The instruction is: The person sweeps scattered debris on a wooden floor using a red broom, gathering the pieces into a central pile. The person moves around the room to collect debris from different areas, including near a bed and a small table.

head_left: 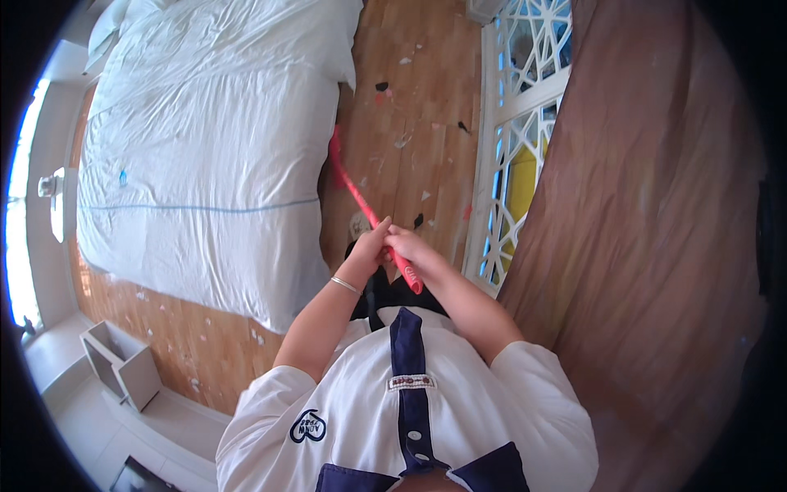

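- While I hold the red long-handled tool out front, its head sits far and left, right beside the bed's white sheet.
- Left hand and right hand: close together, both wrapped round the handle near its near end.
- My judgement: spread hands for better control, head low along the bed edge, clear of the sheet.
- Dark scrap farther off on the wood floor.
- Can't tell: whether head touches sheet; head's exact shape; fingers partly overlapped.
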A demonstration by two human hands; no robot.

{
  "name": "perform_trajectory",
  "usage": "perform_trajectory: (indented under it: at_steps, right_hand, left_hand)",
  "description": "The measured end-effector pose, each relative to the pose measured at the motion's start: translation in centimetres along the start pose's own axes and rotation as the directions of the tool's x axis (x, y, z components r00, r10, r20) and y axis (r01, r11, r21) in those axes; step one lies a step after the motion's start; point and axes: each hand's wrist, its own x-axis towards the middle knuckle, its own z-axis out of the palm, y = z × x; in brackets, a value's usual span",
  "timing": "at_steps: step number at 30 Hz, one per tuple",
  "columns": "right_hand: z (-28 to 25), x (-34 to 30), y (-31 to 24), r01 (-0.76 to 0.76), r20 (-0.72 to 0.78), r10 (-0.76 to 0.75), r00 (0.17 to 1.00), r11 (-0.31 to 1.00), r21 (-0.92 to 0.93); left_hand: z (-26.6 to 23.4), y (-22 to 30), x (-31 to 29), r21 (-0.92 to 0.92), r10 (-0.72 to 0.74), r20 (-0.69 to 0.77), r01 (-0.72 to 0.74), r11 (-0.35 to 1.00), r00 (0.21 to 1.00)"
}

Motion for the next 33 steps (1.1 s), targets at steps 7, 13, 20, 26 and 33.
perform_trajectory:
  at_steps: [7, 13, 20, 26, 33]
  right_hand:
    - [3.4, -2.4, -10.9, -0.005, -0.001, 0.005, 1.0, 0.996, -0.088]
    - [1.2, -3.1, -13.5, 0.122, -0.412, -0.315, 0.855, 0.894, -0.431]
    - [0.0, -4.7, -21.4, 0.177, -0.261, -0.491, 0.831, 0.679, -0.713]
    - [-4.3, 1.3, -25.8, 0.323, -0.124, -0.547, 0.828, 0.645, -0.693]
    - [-12.0, 10.7, -33.9, 0.328, -0.18, -0.601, 0.779, 0.635, -0.699]
  left_hand:
    - [-0.4, 7.3, 7.8, -0.011, 0.087, -0.321, -0.096, 0.995, 0.943]
    - [5.6, 9.3, 12.1, 0.073, -0.09, -0.119, 0.099, 0.992, 0.989]
    - [11.4, 12.7, 11.7, -0.13, -0.028, -0.017, 0.025, 0.991, 0.999]
    - [12.6, 20.5, 13.2, -0.232, 0.031, -0.144, -0.064, 0.971, 0.989]
    - [16.2, 28.2, 24.7, -0.034, -0.03, -0.109, 0.026, 0.999, 0.994]
